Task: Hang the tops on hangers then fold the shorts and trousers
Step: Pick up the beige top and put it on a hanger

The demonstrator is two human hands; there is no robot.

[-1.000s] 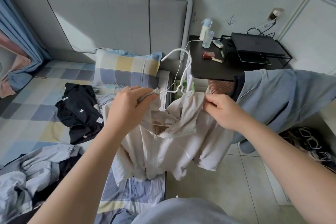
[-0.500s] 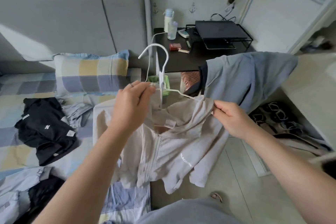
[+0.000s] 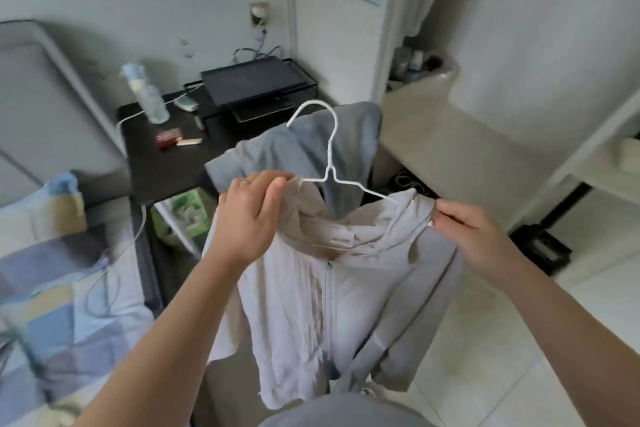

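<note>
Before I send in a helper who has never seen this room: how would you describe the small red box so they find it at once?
Look at the black bedside table beside the grey headboard. Toward its front, just in front of the clear bottle, lies the small red box. It is the only red thing there, next to a pale stick-like item.

Beyond the left hand [image 3: 247, 218], a black bedside table [image 3: 156, 177] — spray bottle [image 3: 145, 94], red box [image 3: 169, 138], black laptop [image 3: 252, 83] on a wire rack [image 3: 310, 78]; left of that hand, a plaid pillow [image 3: 41, 211].
</note>
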